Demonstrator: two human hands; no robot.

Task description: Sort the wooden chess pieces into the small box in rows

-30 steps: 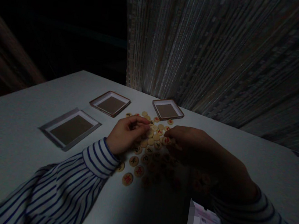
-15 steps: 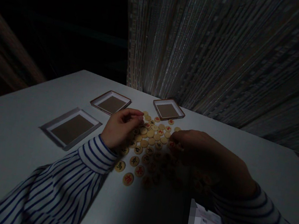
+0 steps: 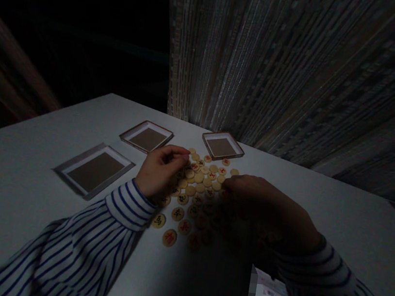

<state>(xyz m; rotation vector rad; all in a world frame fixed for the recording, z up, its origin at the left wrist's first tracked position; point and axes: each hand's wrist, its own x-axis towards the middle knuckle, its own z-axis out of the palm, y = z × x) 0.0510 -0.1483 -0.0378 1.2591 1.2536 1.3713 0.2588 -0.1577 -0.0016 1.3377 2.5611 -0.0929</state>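
Many round, pale wooden Chinese chess pieces (image 3: 198, 177) lie in a loose heap on the white table (image 3: 149, 278). Some show red or black characters; others lie blank side up. My left hand (image 3: 161, 167) rests at the heap's left edge, fingers curled and the thumb tip close to the index fingertip. Whatever may be between those tips does not show. On the right side of the heap my right hand (image 3: 257, 195) is palm down with its fingers bent toward the pieces. Deep shadow covers its fingertips and the pieces beneath.
Three shallow box trays stand around the heap: a grey-rimmed tray (image 3: 93, 170) at left, a brown-edged tray (image 3: 146, 136) behind my left hand, and another brown-edged tray (image 3: 223, 145) at the back. A string curtain (image 3: 267, 69) hangs behind the table. The surroundings are dark.
My right hand has shifted slightly left and down over the pieces. A red-lettered piece that showed by its fingertips is now out of sight. My left hand has hardly moved.
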